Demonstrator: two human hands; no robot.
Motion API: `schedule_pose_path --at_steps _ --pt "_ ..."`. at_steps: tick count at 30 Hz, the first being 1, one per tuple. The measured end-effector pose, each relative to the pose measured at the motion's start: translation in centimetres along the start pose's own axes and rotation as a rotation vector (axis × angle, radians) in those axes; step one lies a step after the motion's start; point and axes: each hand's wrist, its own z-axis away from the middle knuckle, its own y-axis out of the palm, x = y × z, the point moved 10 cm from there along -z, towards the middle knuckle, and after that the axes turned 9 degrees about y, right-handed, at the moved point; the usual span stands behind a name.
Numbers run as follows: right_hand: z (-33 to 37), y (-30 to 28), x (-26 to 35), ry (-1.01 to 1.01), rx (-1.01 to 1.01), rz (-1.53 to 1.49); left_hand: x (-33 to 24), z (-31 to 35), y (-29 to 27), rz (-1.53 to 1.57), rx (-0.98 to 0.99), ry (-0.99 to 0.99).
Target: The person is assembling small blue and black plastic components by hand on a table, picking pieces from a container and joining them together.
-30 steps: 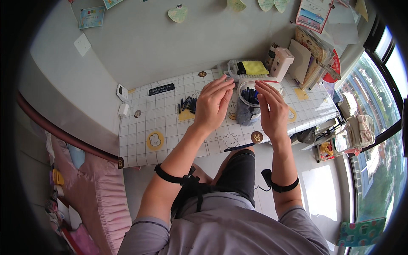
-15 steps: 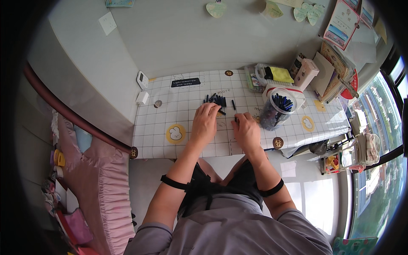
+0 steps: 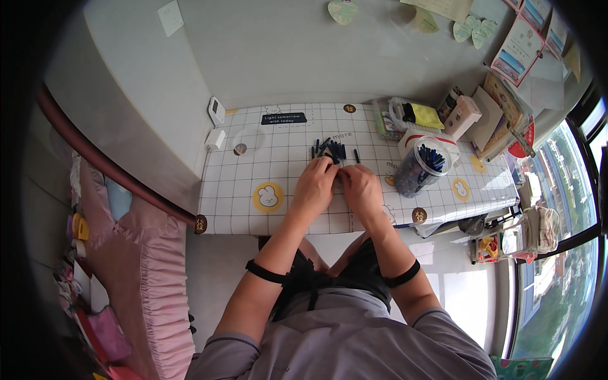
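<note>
My left hand (image 3: 316, 188) and my right hand (image 3: 362, 193) meet over the near part of the table, fingertips almost touching. The fingers of both hands are curled and pinched. What lies between them is hidden by the fingers. Just beyond my left fingertips is a loose pile of short, dark blue tubes (image 3: 337, 150), which look like ink cartridges. One single dark tube (image 3: 356, 156) lies apart, to the right of the pile. Right of my right hand stands a clear plastic jar (image 3: 410, 180) filled with similar dark blue tubes.
The table's white gridded cover (image 3: 234, 177) has cartoon prints. Behind the jar are a clear box with a yellow cloth (image 3: 424, 116), a pink box (image 3: 463, 117) and upright books (image 3: 500, 111). A white timer (image 3: 216, 111) stands at the left wall. A window is at right.
My right hand has moved in beside my left hand, so their fingertips now meet. Half a second ago they were apart, with a dark piece at the right fingertips. The whole view has shifted slightly.
</note>
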Motion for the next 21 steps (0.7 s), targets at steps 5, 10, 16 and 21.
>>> schedule_pose_path --at_steps 5,10,16,21 --pt "-1.1 -0.5 0.4 -0.022 -0.027 0.002 0.4 0.1 -0.1 0.022 -0.012 -0.06" --pt "-1.7 0.1 1.2 -0.157 -0.015 0.037 0.4 0.1 0.1 0.031 0.017 -0.076" --pt "-1.7 0.5 0.7 -0.186 -0.006 0.042 0.1 0.0 0.3 0.058 0.03 -0.045" --pt "-1.6 -0.8 0.2 -0.148 -0.056 0.001 0.3 0.1 0.6 0.07 0.059 -0.055"
